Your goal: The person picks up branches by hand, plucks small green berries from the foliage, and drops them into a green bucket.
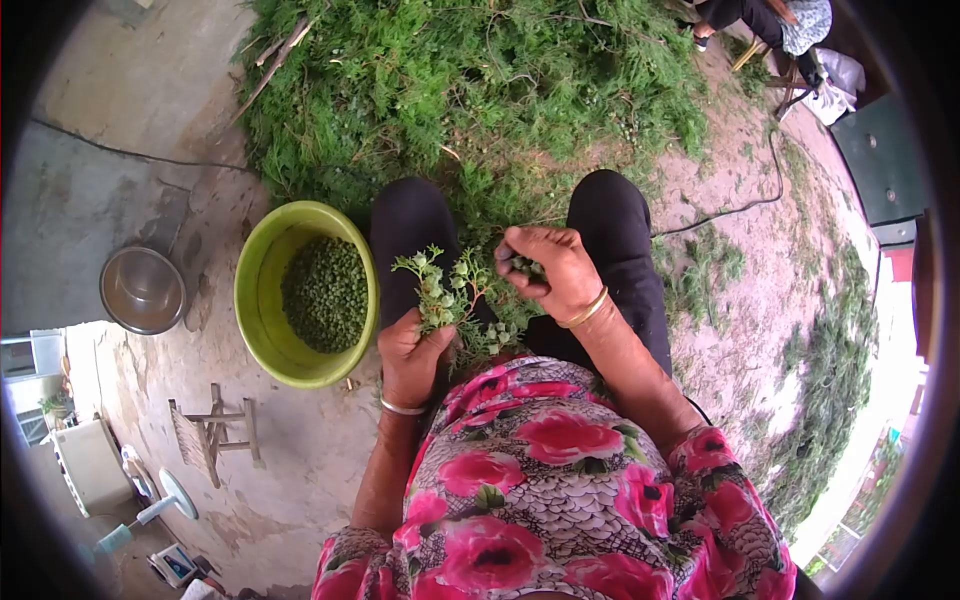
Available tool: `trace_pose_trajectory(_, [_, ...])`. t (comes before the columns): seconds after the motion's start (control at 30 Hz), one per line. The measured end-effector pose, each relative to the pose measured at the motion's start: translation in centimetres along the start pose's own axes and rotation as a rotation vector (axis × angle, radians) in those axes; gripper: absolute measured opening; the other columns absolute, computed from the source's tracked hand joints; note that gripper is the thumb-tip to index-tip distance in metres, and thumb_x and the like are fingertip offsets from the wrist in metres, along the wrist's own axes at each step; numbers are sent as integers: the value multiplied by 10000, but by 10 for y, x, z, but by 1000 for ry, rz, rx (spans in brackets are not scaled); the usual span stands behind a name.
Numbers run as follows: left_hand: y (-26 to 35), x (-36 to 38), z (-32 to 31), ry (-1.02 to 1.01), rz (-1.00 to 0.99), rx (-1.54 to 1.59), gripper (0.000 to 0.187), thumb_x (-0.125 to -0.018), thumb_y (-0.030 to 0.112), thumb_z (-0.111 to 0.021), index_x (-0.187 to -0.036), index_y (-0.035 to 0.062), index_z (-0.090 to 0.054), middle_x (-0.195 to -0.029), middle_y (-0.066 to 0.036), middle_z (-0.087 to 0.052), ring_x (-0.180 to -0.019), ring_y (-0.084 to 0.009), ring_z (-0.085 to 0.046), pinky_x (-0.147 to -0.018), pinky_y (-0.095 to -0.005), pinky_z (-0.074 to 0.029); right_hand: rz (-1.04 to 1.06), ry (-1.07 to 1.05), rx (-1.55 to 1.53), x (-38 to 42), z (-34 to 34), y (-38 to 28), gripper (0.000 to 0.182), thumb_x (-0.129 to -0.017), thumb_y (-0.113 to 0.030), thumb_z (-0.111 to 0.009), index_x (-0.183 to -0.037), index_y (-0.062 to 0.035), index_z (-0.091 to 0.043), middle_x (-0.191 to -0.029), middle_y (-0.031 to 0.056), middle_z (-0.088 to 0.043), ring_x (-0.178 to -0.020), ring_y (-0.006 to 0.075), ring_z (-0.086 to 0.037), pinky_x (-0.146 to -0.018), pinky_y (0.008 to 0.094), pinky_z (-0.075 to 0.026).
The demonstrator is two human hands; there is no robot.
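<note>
Over my head-camera feed I have the left hand (412, 355) in front of the lap, thumb and fingers pinched together on a leafy sprig (436, 290) set with pale green cones, its tips pointing up and away from the body. The right hand (560, 272) is just beside it, apart from the sprig, with its fingers curled closed around a few loose green cones (527, 267) (how many, I cannot tell, since the fingers hide most of them). Both hands sit between and over the dark trousers (415, 215), with the floral top (540, 450) below them. Near the left knee I see a yellow-green bucket (260, 275), partly filled with a heap of picked cones (327, 295). Left of that, well apart from the hands, a metal bowl (143, 290) rests on the ground, and a small wooden stool (212, 435) lies nearer the body. Ahead of the knees spreads a large pile of cut branches (480, 85), and at upper right I catch part of another person (740, 15), seated.
</note>
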State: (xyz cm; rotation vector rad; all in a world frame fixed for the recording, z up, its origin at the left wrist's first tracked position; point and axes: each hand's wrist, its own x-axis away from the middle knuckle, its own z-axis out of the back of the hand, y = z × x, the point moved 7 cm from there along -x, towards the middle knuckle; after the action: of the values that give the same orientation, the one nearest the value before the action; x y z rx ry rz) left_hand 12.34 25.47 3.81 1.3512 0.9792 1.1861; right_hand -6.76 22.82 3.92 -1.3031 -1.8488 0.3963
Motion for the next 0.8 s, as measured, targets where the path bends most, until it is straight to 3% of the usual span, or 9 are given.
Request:
trace_pose_trajectory(0.03, [-2,0,1,-6,5,-7,69,-812,-18,-585,-874,-15,-616,-693,24,-585,-575,-35,-472,-512,-195,-381,-1,-2,-1,1,-3,0,125,-829,-90,-599,-828,31,-631,-714,101,-610,-503,90,-492,-382,184,-314])
trace_pose_trajectory(0.1, [1,1,0,-11,19,-12,68,-811,-18,-587,-872,-15,-616,-690,23,-585,-570,-36,-475,-509,-196,-383,190,61,456,3,-13,-15,104,-805,-83,-641,-835,14,-663,-712,60,-624,-530,75,-519,-440,178,-380])
trace_pose_trajectory(0.13, [1,1,-1,-16,33,-15,66,-810,-18,-588,-871,-14,-616,-686,22,-585,-566,-37,-478,-505,-197,-385,276,34,609,1,-19,-18,158,-768,-69,-676,-898,20,-662,-725,51,-636,-570,82,-550,-514,211,-442])
trace_pose_trajectory(0.23, [4,0,-5,-38,2,-67,104,-813,16,-581,-899,-28,-620,-686,7,-584,-556,-54,-483,-502,-215,-388,501,-64,935,0,-35,-22,213,-741,-90,-702,-909,29,-651,-719,63,-645,-608,105,-572,-574,265,-474])
trace_pose_trajectory(0.4, [5,0,-2,-36,-65,-168,69,-807,3,-602,-872,-14,-617,-660,7,-573,-544,-47,-479,-485,-216,-388,499,-128,1081,-5,-42,-11,210,-712,-94,-726,-897,-19,-661,-688,66,-641,-608,105,-590,-557,277,-469])
trace_pose_trajectory(0.47, [5,0,-2,-31,-73,-167,60,-801,-7,-616,-860,-8,-613,-646,12,-566,-548,-39,-484,-483,-214,-395,660,-83,1262,-5,-43,-12,164,-718,-84,-716,-857,-24,-652,-681,83,-638,-589,110,-591,-544,278,-468])
trace_pose_trajectory(0.6, [7,0,-2,-22,-43,-143,39,-809,-1,-608,-847,-8,-607,-646,15,-563,-547,-39,-482,-484,-210,-390,480,6,1022,-6,-30,-12,112,-725,-76,-686,-802,-8,-643,-644,127,-615,-577,192,-604,-572,302,-487])
trace_pose_trajectory(0.7, [4,1,-1,-14,-9,-89,33,-812,-1,-602,-844,-10,-605,-645,17,-560,-543,-42,-481,-484,-207,-387,471,48,840,-8,-20,-10,86,-786,-85,-654,-765,-3,-639,-603,72,-601,-516,132,-559,-497,266,-452])
trace_pose_trajectory(0.8, [-3,1,1,-5,9,-53,40,-811,-7,-596,-849,-14,-607,-653,19,-564,-544,-44,-482,-487,-204,-385,180,250,196,-11,10,-12,179,-853,-135,-612,-706,-32,-605,-550,6,-530,-422,71,-431,-367,203,-282])
